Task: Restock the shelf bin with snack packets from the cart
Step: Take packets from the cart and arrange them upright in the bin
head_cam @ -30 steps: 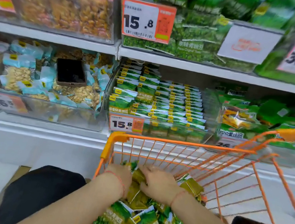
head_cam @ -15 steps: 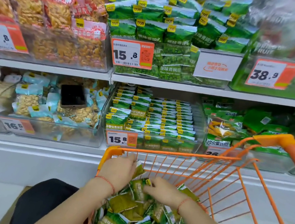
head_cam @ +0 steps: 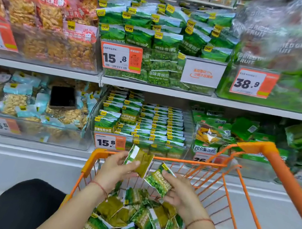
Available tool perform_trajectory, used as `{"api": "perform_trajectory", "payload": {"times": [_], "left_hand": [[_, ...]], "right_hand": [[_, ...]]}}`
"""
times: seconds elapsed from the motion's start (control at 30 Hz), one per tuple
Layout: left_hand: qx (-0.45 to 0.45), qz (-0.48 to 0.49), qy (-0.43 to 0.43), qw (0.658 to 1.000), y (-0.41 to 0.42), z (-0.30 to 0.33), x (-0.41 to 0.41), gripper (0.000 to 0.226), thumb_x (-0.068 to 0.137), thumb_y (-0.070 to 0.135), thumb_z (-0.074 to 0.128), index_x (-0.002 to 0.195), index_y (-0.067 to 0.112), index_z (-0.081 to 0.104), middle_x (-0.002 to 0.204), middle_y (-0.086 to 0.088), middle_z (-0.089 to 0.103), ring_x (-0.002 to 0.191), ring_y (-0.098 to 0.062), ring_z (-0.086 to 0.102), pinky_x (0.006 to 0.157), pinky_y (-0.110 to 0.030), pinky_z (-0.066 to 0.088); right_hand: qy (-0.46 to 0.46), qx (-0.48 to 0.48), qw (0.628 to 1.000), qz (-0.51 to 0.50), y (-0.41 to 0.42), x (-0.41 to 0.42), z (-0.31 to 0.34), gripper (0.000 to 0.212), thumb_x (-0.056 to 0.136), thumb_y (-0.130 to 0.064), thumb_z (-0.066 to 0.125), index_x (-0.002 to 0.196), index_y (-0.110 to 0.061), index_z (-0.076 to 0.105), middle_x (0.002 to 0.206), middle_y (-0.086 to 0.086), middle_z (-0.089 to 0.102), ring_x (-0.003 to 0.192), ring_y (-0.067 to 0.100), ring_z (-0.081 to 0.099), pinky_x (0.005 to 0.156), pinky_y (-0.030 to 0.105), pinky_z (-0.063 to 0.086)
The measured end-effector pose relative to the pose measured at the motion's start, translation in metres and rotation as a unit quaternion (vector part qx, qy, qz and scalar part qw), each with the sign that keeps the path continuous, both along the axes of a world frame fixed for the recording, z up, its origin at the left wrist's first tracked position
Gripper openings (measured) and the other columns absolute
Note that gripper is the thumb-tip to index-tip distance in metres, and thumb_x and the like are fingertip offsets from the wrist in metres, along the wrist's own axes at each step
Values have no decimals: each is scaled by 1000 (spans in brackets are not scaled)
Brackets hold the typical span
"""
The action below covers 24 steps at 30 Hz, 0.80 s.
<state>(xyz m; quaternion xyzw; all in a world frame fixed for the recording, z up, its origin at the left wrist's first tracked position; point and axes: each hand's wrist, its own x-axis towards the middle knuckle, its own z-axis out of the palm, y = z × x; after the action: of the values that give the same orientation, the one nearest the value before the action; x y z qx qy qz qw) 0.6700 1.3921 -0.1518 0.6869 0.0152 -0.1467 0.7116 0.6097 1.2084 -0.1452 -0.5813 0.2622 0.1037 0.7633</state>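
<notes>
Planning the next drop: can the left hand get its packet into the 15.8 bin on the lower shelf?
Probably yes: the left hand holds its packet just below that bin, with nothing between.

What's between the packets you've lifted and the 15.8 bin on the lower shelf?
Head view: only the cart's orange front rim and the bin's clear front wall with its 15.8 price tag; the left-hand packet overlaps that rim.

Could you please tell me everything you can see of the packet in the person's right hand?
The packet in the right hand is a small, glossy green sachet picturing green peas, with a yellow tag at its top corner. It is tilted, printed face up, above the orange cart. The right hand pinches its edges; it is sealed.
</notes>
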Motion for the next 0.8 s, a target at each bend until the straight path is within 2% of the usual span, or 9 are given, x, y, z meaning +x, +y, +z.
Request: {"api": "perform_trajectory", "payload": {"times": [0.07, 0.13, 0.23, 0.33, 0.43, 0.53, 0.6, 0.67, 0.8], "left_hand": [[118, 39, -198, 972, 2, -1, -8, 31, 80, 17, 76, 106, 29, 64, 117, 11, 61, 114, -12, 57, 94, -28, 48], [199, 44, -353, 913, 1, -3, -14, 49, 76, 0, 73, 92, 44, 61, 115, 21, 57, 114, 6, 51, 94, -15, 42], [223, 39, -428, 875, -1, -3, -21, 56, 68, -13, 70, 88, 39, 63, 129, 11, 49, 116, 21, 39, 93, -1, 32], [223, 31, -455, 861, -3, -1, -23, 52, 65, -13, 64, 86, 35, 64, 130, 7, 48, 118, 24, 34, 91, -2, 33], [227, 36, -454, 861, 1, -1, -23, 50, 63, -7, 54, 86, 37, 59, 127, 19, 46, 120, 21, 33, 92, -10, 30], [218, 30, -445, 868, 3, -1, -23, 50, 62, -12, 53, 79, 35, 59, 127, 20, 48, 120, 18, 38, 91, -1, 32], [209, 9, -432, 877, 4, -1, -25, 55, 62, -17, 54, 75, 36, 59, 126, 20, 50, 120, 17, 40, 91, 1, 30], [216, -14, -422, 880, 4, -4, -29, 49, 64, -8, 55, 78, 39, 58, 126, 25, 49, 120, 14, 41, 90, -1, 32], [230, -21, -416, 880, 3, -4, -32, 35, 67, 10, 58, 88, 38, 58, 126, 25, 48, 115, 13, 43, 80, -2, 36]], "right_hand": [[6, 40, 999, -21, 1, 1, 5, 72, 88, -9, 67, 146, -4, 26, 140, 18, 45, 117, 34, 53, 47, 26, 53], [3, 68, 997, -42, 3, 4, 6, 79, 84, 0, 68, 148, -5, 23, 149, 23, 32, 136, 40, 33, 55, 30, 58], [-4, 66, 996, -52, 5, 5, -2, 86, 78, 1, 73, 148, -7, 23, 147, 23, 35, 137, 35, 33, 85, 42, 56], [-6, 35, 997, -64, 5, 4, -6, 90, 77, -6, 76, 149, -8, 23, 149, 18, 35, 136, 32, 35, 94, 45, 51], [-15, 45, 997, -69, 8, 1, 2, 80, 82, -7, 72, 147, -5, 25, 150, 14, 32, 136, 31, 33, 70, 33, 55], [-20, 63, 996, -62, 12, -2, 6, 73, 87, -10, 68, 147, -4, 27, 152, 13, 28, 125, 26, 38, 60, 31, 55], [-26, 74, 996, -50, 15, -3, 6, 59, 89, -19, 66, 140, -7, 40, 152, 10, 31, 128, 26, 36, 62, 33, 57], [-43, 85, 995, -28, 19, -3, 7, 51, 85, -31, 68, 129, -9, 54, 145, 8, 42, 133, 27, 38, 64, 33, 57], [-71, 115, 991, 0, 24, -5, 7, 84, 68, -26, 81, 139, -3, 42, 135, 17, 54, 125, 26, 51, 73, 31, 57]]}}
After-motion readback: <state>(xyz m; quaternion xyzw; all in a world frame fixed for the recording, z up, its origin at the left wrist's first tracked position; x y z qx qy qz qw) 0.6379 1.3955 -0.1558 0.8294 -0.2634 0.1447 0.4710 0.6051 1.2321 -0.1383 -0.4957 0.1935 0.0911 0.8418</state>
